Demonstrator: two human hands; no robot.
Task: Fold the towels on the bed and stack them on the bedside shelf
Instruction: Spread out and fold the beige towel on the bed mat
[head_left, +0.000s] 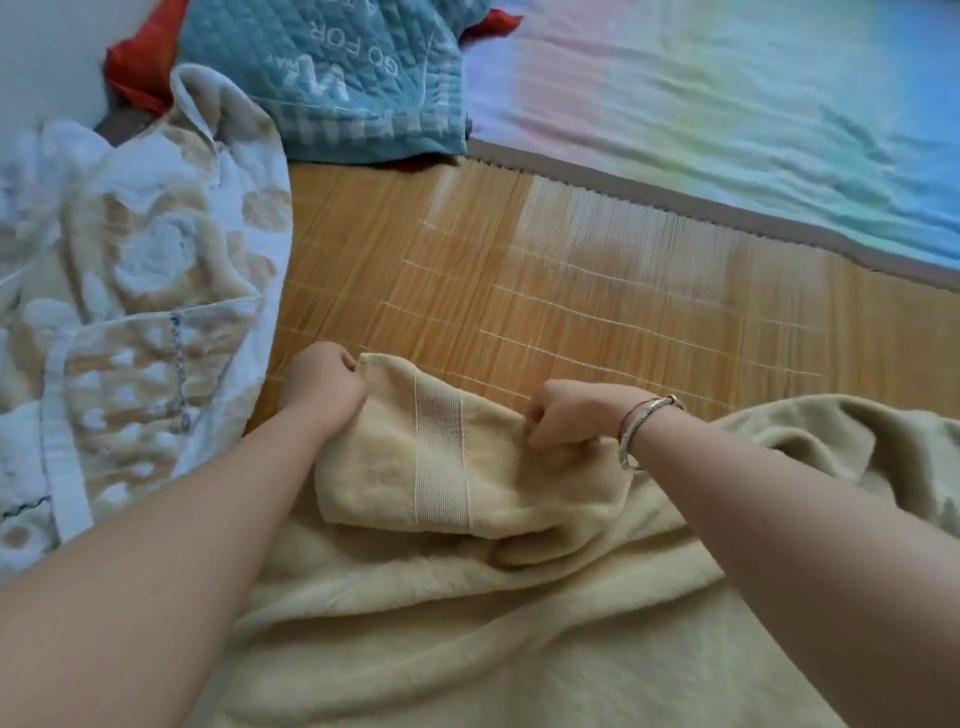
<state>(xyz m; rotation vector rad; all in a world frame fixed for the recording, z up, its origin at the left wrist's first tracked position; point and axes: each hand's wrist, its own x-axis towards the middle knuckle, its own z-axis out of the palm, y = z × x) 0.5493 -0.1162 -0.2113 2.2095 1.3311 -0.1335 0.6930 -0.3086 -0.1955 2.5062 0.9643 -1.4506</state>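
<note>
A large cream towel (467, 613) lies rumpled across the near part of the bed, with one end folded back over itself and showing a ribbed band. My left hand (322, 384) pinches the far left corner of that folded end. My right hand (571, 415), a silver bangle on its wrist, grips the folded end's far right edge. Both hands hold the edge just above a bamboo mat (571, 291). The bedside shelf is out of view.
A white and beige patterned blanket (135, 291) is heaped at the left. A teal quilted cloth (343, 78) with red fabric (140, 62) beneath it lies at the back. A pastel striped sheet (753, 114) covers the bed beyond the mat.
</note>
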